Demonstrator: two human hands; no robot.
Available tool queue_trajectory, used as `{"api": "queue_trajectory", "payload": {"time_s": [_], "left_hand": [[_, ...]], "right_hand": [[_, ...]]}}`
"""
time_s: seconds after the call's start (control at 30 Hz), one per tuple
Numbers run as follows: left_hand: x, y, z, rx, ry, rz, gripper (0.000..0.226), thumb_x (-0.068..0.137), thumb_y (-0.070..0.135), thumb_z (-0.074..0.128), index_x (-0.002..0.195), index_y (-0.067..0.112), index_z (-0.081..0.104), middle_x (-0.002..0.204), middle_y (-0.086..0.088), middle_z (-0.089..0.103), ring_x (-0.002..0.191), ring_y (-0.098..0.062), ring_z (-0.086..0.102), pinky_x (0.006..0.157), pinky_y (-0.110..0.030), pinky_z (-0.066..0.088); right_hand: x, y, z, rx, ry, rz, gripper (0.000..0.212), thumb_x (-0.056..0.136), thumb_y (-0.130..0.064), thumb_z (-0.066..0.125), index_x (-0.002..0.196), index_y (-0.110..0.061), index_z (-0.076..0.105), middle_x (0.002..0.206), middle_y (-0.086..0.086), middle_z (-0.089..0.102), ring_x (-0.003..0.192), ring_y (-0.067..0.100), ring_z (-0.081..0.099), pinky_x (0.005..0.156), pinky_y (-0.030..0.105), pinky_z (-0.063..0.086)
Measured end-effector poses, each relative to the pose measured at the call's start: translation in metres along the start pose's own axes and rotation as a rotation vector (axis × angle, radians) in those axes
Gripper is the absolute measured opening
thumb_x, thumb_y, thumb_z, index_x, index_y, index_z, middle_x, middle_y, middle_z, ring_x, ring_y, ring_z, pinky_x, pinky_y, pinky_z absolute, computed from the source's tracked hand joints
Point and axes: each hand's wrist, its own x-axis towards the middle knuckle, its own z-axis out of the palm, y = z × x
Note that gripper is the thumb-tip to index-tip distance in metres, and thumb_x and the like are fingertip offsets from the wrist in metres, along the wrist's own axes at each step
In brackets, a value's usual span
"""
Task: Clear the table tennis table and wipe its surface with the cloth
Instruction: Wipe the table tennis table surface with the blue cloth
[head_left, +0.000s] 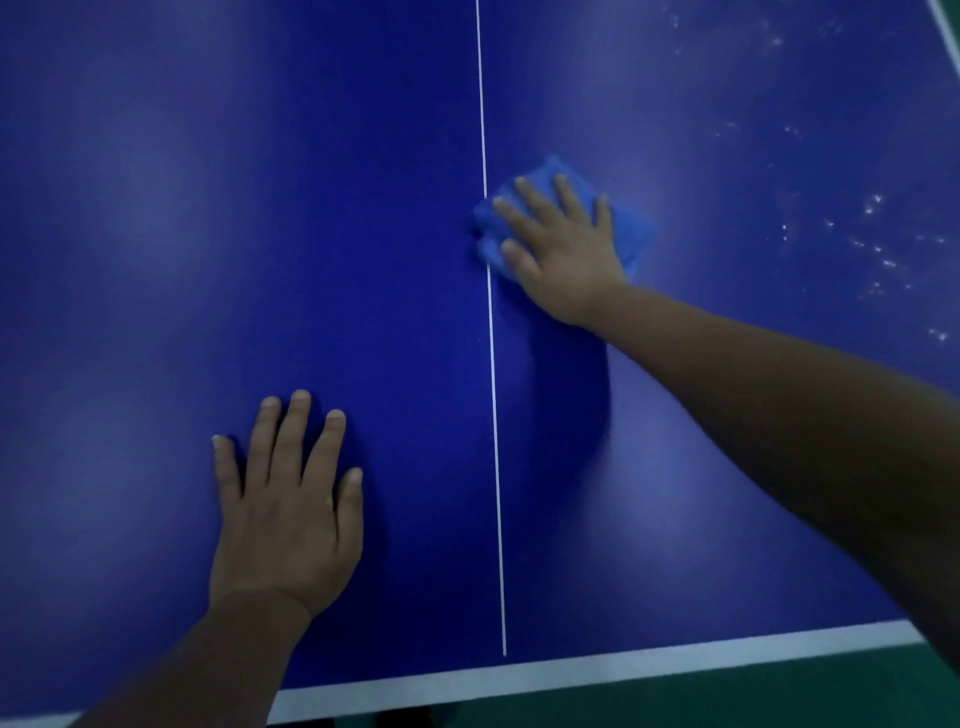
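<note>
The blue table tennis table (208, 208) fills the view, with a thin white centre line (493, 415) running away from me. A folded blue cloth (631, 234) lies on the surface just right of that line. My right hand (561, 254) presses flat on the cloth with straight, spread fingers and covers most of it. My left hand (285, 514) rests flat on the bare table near the front edge, left of the line, holding nothing.
White specks (878, 244) dot the table's right side, up to the far right corner. The white front edge band (597, 670) runs along the bottom, with green floor (727, 701) beyond it.
</note>
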Motion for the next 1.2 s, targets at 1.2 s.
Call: {"api": "queue_trajectory", "payload": {"time_s": [1.2], "left_hand": [[-0.006,-0.001,-0.007,-0.136,-0.015,0.119,0.062,0.100,0.043,0.021,0.155,0.016,0.027,0.165,-0.010,0.013,0.153,-0.028,-0.001,0.120,-0.055,-0.010]], "right_hand": [[-0.248,-0.103,0.033,0.093,0.123,0.760,0.053,0.101,-0.046,0.032,0.152,-0.036,0.034,0.164,-0.003,0.024,0.152,0.034,0.015,0.116,0.069,0.011]]}}
